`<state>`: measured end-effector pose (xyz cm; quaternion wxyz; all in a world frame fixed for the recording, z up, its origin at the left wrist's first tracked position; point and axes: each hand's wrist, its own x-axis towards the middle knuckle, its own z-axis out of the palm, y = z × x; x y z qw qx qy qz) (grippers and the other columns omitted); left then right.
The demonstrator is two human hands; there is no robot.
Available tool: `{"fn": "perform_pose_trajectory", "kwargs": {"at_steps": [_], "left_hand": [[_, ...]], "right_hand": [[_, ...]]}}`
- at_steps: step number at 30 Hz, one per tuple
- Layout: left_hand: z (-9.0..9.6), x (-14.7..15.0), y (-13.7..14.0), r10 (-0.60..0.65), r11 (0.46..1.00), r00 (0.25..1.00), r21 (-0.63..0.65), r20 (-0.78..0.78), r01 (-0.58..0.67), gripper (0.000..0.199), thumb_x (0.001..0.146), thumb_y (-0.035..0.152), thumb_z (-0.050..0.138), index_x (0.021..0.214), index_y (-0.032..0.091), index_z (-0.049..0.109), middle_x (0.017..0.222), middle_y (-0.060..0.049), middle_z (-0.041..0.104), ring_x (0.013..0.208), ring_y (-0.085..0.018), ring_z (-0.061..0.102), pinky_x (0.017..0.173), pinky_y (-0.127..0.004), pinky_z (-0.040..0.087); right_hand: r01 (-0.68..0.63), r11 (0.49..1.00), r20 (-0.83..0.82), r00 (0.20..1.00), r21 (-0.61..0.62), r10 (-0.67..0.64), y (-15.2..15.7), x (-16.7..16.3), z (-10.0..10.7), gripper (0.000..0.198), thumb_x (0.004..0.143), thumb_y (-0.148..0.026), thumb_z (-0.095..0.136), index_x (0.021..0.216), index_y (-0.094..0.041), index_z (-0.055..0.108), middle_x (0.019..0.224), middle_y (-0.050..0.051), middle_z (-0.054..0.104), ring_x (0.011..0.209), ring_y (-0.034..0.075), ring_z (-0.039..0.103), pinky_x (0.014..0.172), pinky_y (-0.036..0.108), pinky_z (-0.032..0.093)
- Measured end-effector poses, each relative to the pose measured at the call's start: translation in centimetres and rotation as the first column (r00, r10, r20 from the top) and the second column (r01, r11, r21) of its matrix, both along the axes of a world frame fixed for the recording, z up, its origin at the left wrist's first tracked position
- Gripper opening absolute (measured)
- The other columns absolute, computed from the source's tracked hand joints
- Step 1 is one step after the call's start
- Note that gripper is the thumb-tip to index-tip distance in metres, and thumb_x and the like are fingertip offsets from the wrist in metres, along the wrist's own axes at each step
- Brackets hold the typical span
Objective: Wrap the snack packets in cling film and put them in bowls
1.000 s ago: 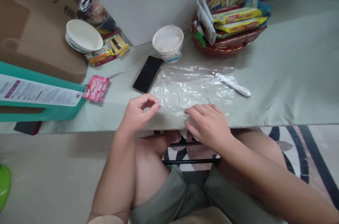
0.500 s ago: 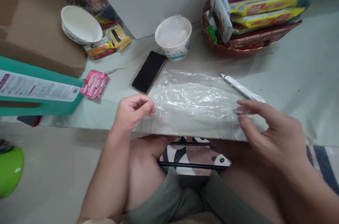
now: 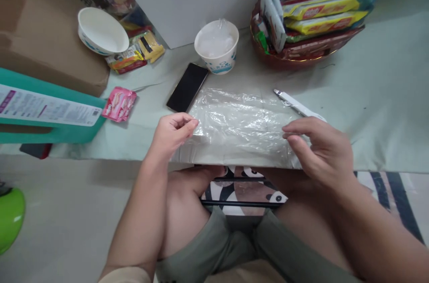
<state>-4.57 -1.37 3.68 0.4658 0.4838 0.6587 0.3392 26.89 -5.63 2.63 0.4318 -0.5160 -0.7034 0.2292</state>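
Note:
A crinkled clear plastic bag (image 3: pixel 239 118) lies spread flat near the table's front edge, between my hands. At its left edge, my left hand (image 3: pixel 176 133) is closed, thumb and fingers pinching the thin plastic. My right hand (image 3: pixel 320 151) holds the opposite edge between thumb and index finger, the other fingers curled behind. Just beyond the right hand rests a slim white utility knife (image 3: pixel 298 105) with a metal tip. A black phone (image 3: pixel 187 88) lies beyond the left hand. Behind the bag, a paper bowl (image 3: pixel 221 64) contains crumpled translucent plastic.
A red bowl (image 3: pixel 301 63) full of packaged snacks stands at the back right. To the left are a pink packet (image 3: pixel 119 104), a green box (image 3: pixel 67 95), a tilted white paper bowl (image 3: pixel 102 31), yellow snack packets (image 3: pixel 134 53) and a cardboard box (image 3: pixel 43 42).
My right hand has moved left, closer to my left hand, and the plastic bag's right edge has come with it. The left hand has shifted only slightly.

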Motion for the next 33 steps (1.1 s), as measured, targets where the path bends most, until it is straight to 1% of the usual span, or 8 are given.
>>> {"fn": "perform_pose_trajectory", "kwargs": {"at_steps": [4,10,15,17,22,25,30,33], "left_hand": [[0.0,0.2,0.1,0.004,0.998,0.996,0.067,0.088,-0.01,0.017,0.064,0.03,0.08,0.069,0.019,0.068,0.051,0.004,0.055,0.042,-0.005,0.041,0.04,-0.019,0.032],[-0.4,0.9,0.9,0.044,0.997,0.948,0.049,0.315,-0.063,0.029,0.065,0.036,0.085,0.075,0.019,0.065,0.062,0.004,0.061,0.056,-0.008,0.061,0.057,-0.02,0.053],[-0.5,2.3,1.4,0.077,0.997,0.96,-0.023,0.268,-0.074,0.033,0.076,0.045,0.08,0.084,0.022,0.058,0.059,0.006,0.061,0.039,-0.007,0.054,0.035,-0.018,0.034],[-0.3,2.4,1.5,0.085,0.996,0.955,-0.029,0.284,-0.08,0.035,0.078,0.049,0.078,0.088,0.022,0.059,0.056,0.007,0.06,0.038,-0.007,0.053,0.035,-0.018,0.034],[0.1,1.3,1.0,-0.005,0.992,0.925,-0.115,0.379,0.052,0.061,0.062,0.054,0.091,0.104,0.018,0.066,0.075,-0.002,0.074,0.068,-0.015,0.073,0.063,-0.024,0.056],[0.0,1.1,0.5,-0.042,0.987,0.947,-0.134,0.318,0.089,0.052,0.061,0.042,0.092,0.101,0.016,0.07,0.077,-0.003,0.075,0.075,-0.015,0.072,0.073,-0.026,0.056],[0.3,1.8,0.4,0.041,0.997,0.957,-0.073,0.286,-0.021,0.021,0.068,0.031,0.078,0.069,0.018,0.062,0.062,0.002,0.065,0.057,-0.01,0.061,0.056,-0.021,0.05],[0.6,1.6,0.4,0.076,0.992,0.963,-0.117,0.259,-0.047,0.014,0.066,0.027,0.071,0.065,0.019,0.059,0.047,0.006,0.052,0.038,-0.006,0.042,0.037,-0.019,0.028]], "right_hand": [[0.154,0.981,-0.072,0.984,-0.117,-0.163,-0.3,-0.3,-0.1,0.026,0.097,-0.028,0.058,0.073,-0.024,0.067,0.068,-0.001,0.069,0.066,0.014,0.067,0.064,0.029,0.052],[0.453,0.855,-0.12,0.862,-0.251,-0.492,0.3,0.3,-0.2,0.028,0.097,-0.033,0.054,0.075,-0.021,0.065,0.054,-0.003,0.059,0.05,0.013,0.057,0.056,0.028,0.047],[0.216,0.802,-0.254,0.875,-0.556,-0.412,0.9,0.9,-1.3,0.018,0.093,-0.039,0.062,0.096,-0.021,0.064,0.065,-0.002,0.065,0.052,0.013,0.062,0.053,0.026,0.05],[0.141,0.785,-0.313,0.864,-0.603,-0.395,0.9,1.0,-1.6,0.02,0.089,-0.04,0.067,0.092,-0.021,0.063,0.068,-0.002,0.065,0.054,0.012,0.064,0.054,0.025,0.052],[0.231,0.783,-0.351,0.795,-0.577,-0.494,1.2,0.9,-1.4,0.022,0.091,-0.04,0.067,0.084,-0.021,0.058,0.064,-0.004,0.059,0.052,0.009,0.06,0.052,0.021,0.051],[0.201,0.777,-0.394,0.77,-0.597,-0.502,1.5,0.9,-1.4,0.023,0.095,-0.041,0.062,0.084,-0.022,0.054,0.057,-0.006,0.051,0.047,0.008,0.054,0.047,0.021,0.047],[0.212,0.774,-0.271,0.855,-0.596,-0.443,1.3,1.1,-2.0,0.027,0.094,-0.046,0.063,0.081,-0.024,0.054,0.049,-0.007,0.04,0.038,0.008,0.034,0.034,0.022,0.024],[0.267,0.804,-0.166,0.898,-0.531,-0.408,1.3,1.4,-2.5,0.027,0.094,-0.048,0.062,0.082,-0.024,0.056,0.05,-0.005,0.043,0.041,0.01,0.036,0.036,0.025,0.025]]}}
